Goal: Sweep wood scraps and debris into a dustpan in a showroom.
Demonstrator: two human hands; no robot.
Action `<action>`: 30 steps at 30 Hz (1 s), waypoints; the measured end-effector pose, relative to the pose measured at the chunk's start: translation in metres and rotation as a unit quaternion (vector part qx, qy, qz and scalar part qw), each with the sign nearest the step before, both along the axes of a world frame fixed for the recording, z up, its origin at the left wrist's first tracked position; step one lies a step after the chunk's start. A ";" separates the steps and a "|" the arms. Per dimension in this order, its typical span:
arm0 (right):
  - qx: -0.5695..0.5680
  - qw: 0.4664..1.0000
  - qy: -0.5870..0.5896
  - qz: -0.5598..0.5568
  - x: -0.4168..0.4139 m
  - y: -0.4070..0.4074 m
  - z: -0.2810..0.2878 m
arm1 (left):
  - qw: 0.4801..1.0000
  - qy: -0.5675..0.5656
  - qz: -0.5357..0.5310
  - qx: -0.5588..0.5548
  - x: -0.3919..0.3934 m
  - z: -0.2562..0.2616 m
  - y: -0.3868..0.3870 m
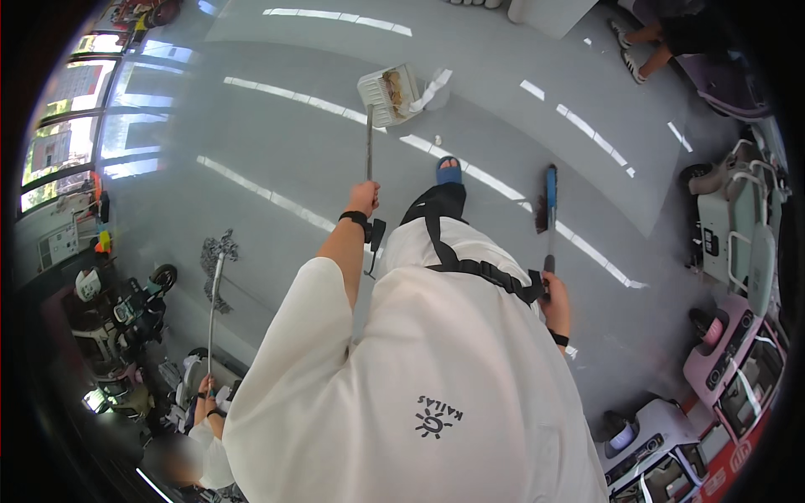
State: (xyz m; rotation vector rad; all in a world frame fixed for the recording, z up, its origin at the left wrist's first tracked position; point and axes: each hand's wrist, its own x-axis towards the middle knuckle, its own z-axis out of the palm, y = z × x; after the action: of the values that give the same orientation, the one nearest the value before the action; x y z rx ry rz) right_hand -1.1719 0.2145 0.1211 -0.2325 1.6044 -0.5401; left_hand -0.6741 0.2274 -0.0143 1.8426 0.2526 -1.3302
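Observation:
My left hand (365, 197) grips the metal handle of a long-handled dustpan (380, 94). The pale plastic pan rests on the grey floor ahead of me, with brown debris in it. A piece of clear plastic sheet (434, 91) lies at its right edge. On the right side, my right hand (555, 298) is closed around the dark grip of a broom (551, 192). Its blue head with dark bristles is near the floor, apart from the dustpan. A small white scrap (438, 140) lies on the floor between the pan and my blue slipper (448, 171).
At the lower left a co-worker (210, 409) holds a mop (219, 270) with a grey head. Another person's legs (651, 53) show at the upper right. Small vehicles (717, 358) line the right side; scooters (129, 308) stand at the left near windows.

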 end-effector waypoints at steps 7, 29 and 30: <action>-0.080 0.983 0.039 0.161 0.035 -0.049 -0.026 | 0.931 -0.279 -0.231 0.042 0.033 -0.037 -0.058; -0.044 0.918 0.249 0.305 0.116 -0.058 -0.033 | 0.835 -0.467 -0.288 0.030 0.113 0.038 -0.055; -0.048 0.909 0.261 0.321 0.120 -0.056 -0.036 | 0.824 -0.481 -0.299 0.035 0.116 0.044 -0.050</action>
State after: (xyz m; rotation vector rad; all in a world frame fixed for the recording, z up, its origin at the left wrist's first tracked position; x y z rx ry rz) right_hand -1.0521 0.1588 0.0848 -1.0103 1.8768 -0.0317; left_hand -0.5582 0.1773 0.0294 2.5168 -0.8839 -0.5679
